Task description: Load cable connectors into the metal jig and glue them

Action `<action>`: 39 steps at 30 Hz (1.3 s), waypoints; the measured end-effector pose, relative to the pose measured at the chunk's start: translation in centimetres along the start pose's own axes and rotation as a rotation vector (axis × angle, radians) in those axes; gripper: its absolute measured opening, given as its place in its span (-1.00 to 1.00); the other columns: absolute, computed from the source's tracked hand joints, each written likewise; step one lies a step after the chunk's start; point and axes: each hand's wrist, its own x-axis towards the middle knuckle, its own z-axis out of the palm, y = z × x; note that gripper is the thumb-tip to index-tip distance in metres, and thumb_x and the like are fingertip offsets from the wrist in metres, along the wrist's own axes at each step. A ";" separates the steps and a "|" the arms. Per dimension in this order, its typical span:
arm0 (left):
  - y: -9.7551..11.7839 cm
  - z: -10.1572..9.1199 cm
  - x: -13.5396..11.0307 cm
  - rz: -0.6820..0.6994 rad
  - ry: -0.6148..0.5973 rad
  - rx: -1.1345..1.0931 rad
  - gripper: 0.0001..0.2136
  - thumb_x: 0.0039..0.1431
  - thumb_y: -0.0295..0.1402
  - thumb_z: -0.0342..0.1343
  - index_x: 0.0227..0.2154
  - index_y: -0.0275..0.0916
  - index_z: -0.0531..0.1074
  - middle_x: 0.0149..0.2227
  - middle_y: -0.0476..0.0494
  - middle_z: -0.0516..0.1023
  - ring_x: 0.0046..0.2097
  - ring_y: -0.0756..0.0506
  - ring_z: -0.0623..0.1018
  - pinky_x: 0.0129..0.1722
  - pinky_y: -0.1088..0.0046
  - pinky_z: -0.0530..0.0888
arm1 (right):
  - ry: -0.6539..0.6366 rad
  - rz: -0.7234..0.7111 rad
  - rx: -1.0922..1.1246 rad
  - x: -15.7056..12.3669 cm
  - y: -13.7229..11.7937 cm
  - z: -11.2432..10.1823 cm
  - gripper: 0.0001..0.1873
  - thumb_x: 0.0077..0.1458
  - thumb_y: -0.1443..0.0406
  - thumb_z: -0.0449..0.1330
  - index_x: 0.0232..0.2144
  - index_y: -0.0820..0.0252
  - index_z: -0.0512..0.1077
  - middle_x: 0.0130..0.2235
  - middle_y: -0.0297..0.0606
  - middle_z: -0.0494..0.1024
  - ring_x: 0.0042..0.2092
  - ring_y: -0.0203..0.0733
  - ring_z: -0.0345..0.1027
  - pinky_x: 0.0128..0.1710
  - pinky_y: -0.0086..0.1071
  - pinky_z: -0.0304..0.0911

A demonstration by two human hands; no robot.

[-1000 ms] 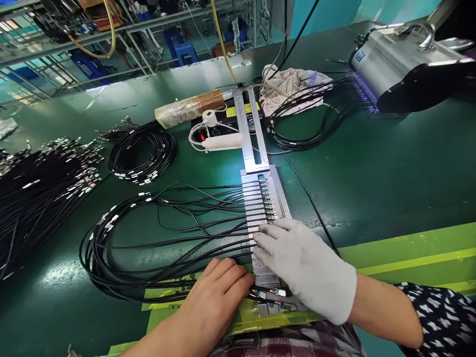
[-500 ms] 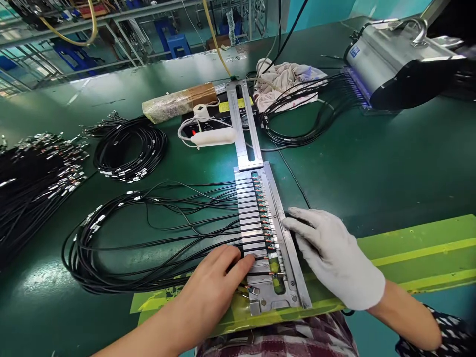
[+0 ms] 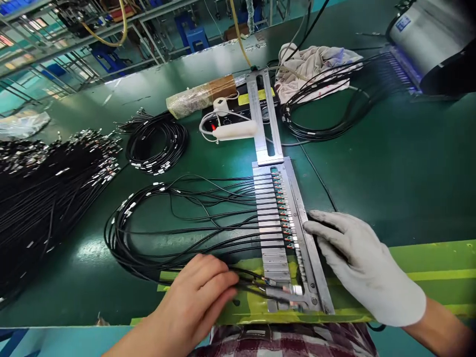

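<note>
My bare left hand (image 3: 203, 292) is closed on a few black cables (image 3: 247, 272) left of the lower end of a slotted metal fixture (image 3: 275, 263). The stripped ends of these cables, with small metal connectors, lie loose over the fixture's bottom plate, slightly blurred. Above them, several more cables sit side by side in the upper slots, their coloured wire ends pointing at the right rail. The lower slots hold no cable. My gloved right hand (image 3: 364, 263) rests with stretched fingers against the outside of that rail, its fingertips touching the metal.
A slotted metal arm (image 3: 254, 114) extends beyond the fixture over a black control box (image 3: 241, 99). Cable coils (image 3: 156, 144) and a big cable pile (image 3: 44, 193) lie left. A crumpled cloth (image 3: 316, 74) and a silver machine (image 3: 427, 44) stand at back right.
My left hand has drawn the lowest cables out of their slots, down and toward me. My right hand keeps its place at the rail. The whole view has shifted.
</note>
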 end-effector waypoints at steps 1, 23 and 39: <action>0.1 0.0 -0.1 0.001 -0.021 -0.014 -0.83 0.34 -0.47 -0.02 -0.08 -0.20 0.39 -0.26 -0.10 0.50 -0.23 -0.08 0.46 -0.18 0.38 0.40 | 0.003 -0.002 -0.002 0.0 0.0 0.1 -0.59 0.23 0.37 0.07 0.11 0.01 0.37 0.14 -0.18 0.42 0.10 0.04 0.32 0.05 0.03 0.30; 1.8 4.4 5.3 0.023 0.063 -0.168 -0.80 0.31 -0.60 -0.08 -0.08 -0.27 0.29 -0.16 -0.18 0.41 -0.14 -0.08 0.43 -0.12 0.43 0.45 | 0.063 0.010 0.054 0.3 -0.5 -0.1 -0.64 0.26 0.38 0.05 0.08 0.03 0.35 0.12 -0.19 0.42 0.11 0.02 0.29 0.04 0.05 0.30; 0.2 2.0 6.5 0.239 0.025 0.133 -0.69 0.33 -0.58 -0.22 0.02 -0.37 0.33 -0.17 -0.25 0.51 -0.21 -0.11 0.49 -0.19 0.37 0.52 | 0.079 0.030 0.054 0.6 -1.0 -0.4 -0.66 0.25 0.37 0.07 0.05 0.04 0.38 0.09 -0.17 0.44 0.08 0.03 0.30 -0.01 0.01 0.35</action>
